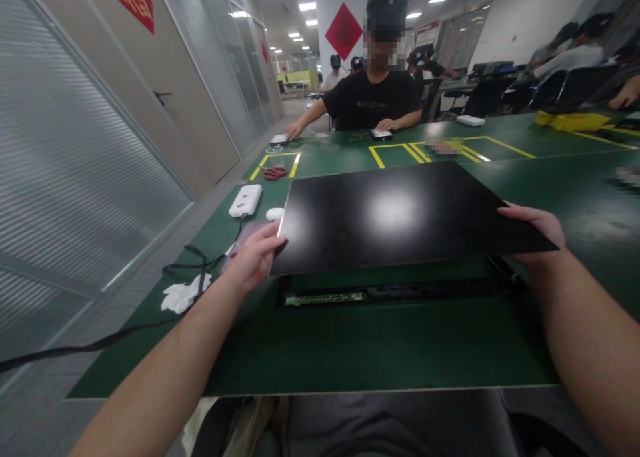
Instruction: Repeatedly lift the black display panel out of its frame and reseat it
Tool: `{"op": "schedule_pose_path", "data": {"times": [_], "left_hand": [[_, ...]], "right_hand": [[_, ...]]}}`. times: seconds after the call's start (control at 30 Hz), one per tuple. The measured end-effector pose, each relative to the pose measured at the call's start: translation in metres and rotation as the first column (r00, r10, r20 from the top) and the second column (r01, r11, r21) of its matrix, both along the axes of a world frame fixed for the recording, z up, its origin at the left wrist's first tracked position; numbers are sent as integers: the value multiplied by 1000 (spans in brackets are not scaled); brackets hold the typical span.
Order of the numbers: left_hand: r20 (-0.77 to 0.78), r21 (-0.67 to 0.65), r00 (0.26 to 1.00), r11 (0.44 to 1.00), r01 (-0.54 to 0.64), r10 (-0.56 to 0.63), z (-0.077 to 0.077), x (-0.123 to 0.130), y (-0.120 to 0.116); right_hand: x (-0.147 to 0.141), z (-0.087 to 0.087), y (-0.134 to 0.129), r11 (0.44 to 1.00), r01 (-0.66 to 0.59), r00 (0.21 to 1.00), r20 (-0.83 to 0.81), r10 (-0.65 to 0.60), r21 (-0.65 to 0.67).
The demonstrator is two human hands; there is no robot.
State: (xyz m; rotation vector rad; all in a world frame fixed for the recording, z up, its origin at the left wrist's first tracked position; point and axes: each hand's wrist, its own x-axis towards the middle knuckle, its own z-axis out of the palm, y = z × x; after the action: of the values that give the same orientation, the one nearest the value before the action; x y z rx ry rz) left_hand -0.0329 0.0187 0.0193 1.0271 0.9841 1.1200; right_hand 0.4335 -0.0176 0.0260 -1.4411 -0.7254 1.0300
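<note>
Between my hands is a flat black display panel [390,217], raised above the table and reflecting a bright patch of light. My left hand [257,253] grips its left edge, thumb on top. At the right edge, my right hand [537,230] is closed around the panel with fingers on the upper face and the palm below. Underneath, partly hidden by the panel, a black frame [425,290] lies on the table. A narrow green circuit board [325,299] shows in the frame's near left part.
On the green table [390,357] at left are a white power bank [245,201] with a black cable [200,265], a phone [245,237] and crumpled white gloves [183,295]. Red-handled scissors [275,173] lie farther back. A person [375,100] sits opposite, each hand at a small device.
</note>
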Motion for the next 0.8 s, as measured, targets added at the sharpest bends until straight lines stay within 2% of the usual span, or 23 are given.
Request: {"op": "schedule_pose_path", "data": {"times": [0.1, 0.23, 0.37, 0.57, 0.8], "left_hand": [[-10, 17, 1000, 1000, -16, 16, 3, -1, 0], [1, 58, 998, 996, -61, 61, 5, 0, -3], [15, 102, 995, 990, -98, 97, 6, 3, -6], [-12, 70, 990, 988, -139, 140, 5, 2, -6], [-77, 91, 984, 984, -154, 161, 1, 2, -3]], "right_hand": [[-2, 4, -1, 994, -57, 997, -57, 52, -90], [3, 1, 4, 965, -53, 994, -101, 28, -258], [12, -7, 12, 979, -52, 999, -10, 51, -199], [2, -5, 11, 980, 116, 976, 202, -81, -164], [-8, -4, 9, 970, 119, 951, 305, -50, -213]]}}
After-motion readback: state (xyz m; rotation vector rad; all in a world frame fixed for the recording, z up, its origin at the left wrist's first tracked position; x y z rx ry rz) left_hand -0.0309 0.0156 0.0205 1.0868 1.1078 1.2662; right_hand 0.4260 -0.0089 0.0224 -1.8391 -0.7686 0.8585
